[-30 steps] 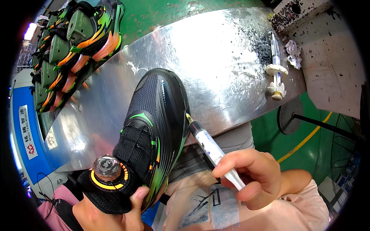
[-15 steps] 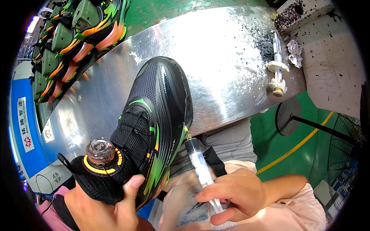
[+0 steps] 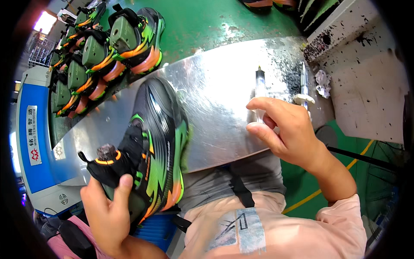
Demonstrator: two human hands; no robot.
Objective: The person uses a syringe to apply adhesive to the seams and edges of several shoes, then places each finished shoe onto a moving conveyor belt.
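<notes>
Left hand (image 3: 105, 211) clamped on near shoe (image 3: 160, 129), right hand (image 3: 290, 128) over syringe (image 3: 260, 86) on metal table (image 3: 215, 125), thumb and forefinger apart, other shoes (image 3: 148, 52) far left

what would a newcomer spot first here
Probably the black-and-green sneaker, left of centre, its heel end in the left grip. Next, the orange-soled sneakers packed in rows at upper left. Then the dark-tipped syringe, partly covered by the right grip, right of centre.

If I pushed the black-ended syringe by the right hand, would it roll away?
The syringe might roll, because its barrel looks round, and the shiny metal table may let it slide. It's probably light, being so slim.
</notes>
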